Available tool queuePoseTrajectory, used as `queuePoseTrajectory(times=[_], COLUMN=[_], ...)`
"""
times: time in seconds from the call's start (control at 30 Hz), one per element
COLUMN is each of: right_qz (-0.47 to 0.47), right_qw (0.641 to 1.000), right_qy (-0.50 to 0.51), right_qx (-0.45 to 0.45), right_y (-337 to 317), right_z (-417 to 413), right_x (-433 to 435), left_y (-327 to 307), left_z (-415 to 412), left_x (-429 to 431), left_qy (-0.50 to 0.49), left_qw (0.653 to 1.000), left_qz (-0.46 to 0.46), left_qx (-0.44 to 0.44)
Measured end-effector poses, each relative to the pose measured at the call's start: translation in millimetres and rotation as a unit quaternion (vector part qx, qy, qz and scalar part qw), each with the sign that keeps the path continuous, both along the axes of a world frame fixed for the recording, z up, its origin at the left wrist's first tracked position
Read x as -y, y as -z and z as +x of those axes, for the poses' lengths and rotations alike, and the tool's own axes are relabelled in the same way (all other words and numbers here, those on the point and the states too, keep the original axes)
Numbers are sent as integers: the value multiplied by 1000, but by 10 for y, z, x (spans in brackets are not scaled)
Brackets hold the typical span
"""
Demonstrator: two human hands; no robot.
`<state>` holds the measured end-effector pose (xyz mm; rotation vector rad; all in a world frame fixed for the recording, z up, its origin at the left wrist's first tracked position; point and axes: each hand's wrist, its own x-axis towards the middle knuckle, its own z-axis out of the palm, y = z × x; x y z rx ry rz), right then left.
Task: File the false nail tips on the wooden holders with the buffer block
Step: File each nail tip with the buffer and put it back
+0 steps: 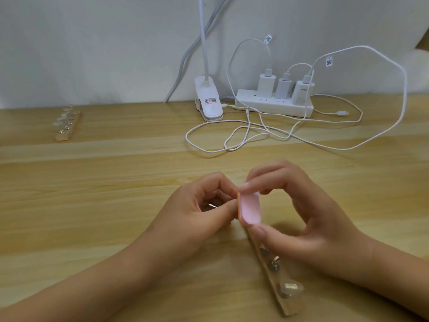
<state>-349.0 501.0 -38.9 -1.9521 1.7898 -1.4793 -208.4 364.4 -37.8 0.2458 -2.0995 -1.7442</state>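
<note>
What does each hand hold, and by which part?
The right hand pinches the buffer block by its two ends, thumb on the near one. The left hand pinches something small; I cannot tell what.

Nothing here can be read for certain. The white clip-on lamp base [205,89] on the wooden counter [92,173] carries a small white sticker [211,101] with red and black print too fine to make out. Two white paper tags [268,39] [329,61] on the white charging cables show square printed codes only. The rightmost white plug-in charger [301,90] bears faint, illegible grey lettering.
</note>
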Motion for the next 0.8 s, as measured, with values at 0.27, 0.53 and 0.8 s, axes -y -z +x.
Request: queuePoseTrajectory(times=[0.27, 0.53, 0.8], right_qz=[18, 37, 28], right_qw=[999, 995, 999], right_qy=[-6, -18, -16], right_qx=[36, 95, 40], right_y=[-12, -17, -24], right_z=[-5, -29, -24], right_x=[-17, -24, -42], left_y=[19, 19, 19], left_z=[4, 11, 16], left_x=[1, 8, 7], left_qy=[1, 9, 2], left_qw=[1000, 1000, 1000], left_qz=[-12, -4, -10], left_qx=[-6, -7, 7])
